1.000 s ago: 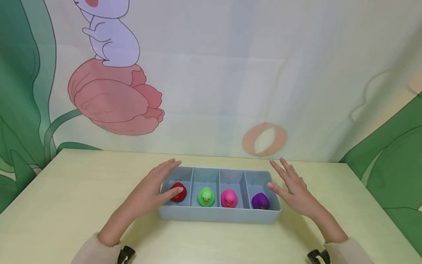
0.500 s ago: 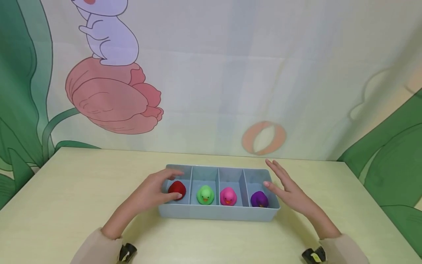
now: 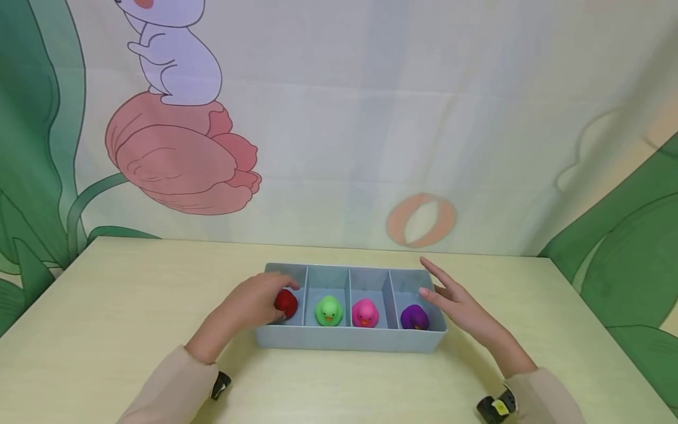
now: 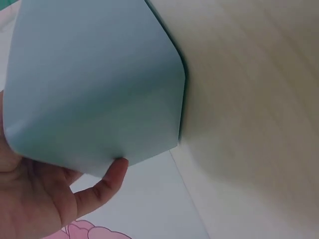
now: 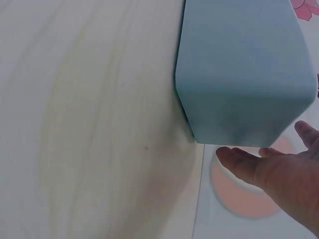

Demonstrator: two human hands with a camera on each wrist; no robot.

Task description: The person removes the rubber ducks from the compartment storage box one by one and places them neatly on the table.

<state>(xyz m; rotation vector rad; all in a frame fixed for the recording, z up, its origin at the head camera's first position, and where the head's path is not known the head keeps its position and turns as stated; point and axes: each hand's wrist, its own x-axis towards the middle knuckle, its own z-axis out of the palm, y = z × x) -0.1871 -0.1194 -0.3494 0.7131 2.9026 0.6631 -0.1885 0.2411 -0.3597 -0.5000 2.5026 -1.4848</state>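
In the head view a grey-blue box point(image 3: 349, 340) with a row of compartments stands on the table. My left hand point(image 3: 253, 300) reaches over its left end and grips a red toy duck point(image 3: 286, 304), thumb in front and fingers curved behind. The left wrist view shows a fingertip against the box's outer end wall point(image 4: 114, 119); the duck is hidden there. A green duck point(image 3: 329, 312), a pink duck point(image 3: 365, 314) and a purple duck point(image 3: 415, 318) sit in the other compartments. My right hand point(image 3: 461, 306), fingers extended and holding nothing, is beside the box's right end.
The pale wooden table point(image 3: 132, 306) extends to both sides and in front of the box. Behind its far edge hangs a printed cloth point(image 3: 328, 147) with a rabbit and flower. Dark straps point(image 3: 495, 407) are at both sleeve cuffs.
My left hand has lowered into the leftmost compartment, its fingers curling from straight to around the red duck. My right hand stays extended by the right end, shifting slightly left in view.
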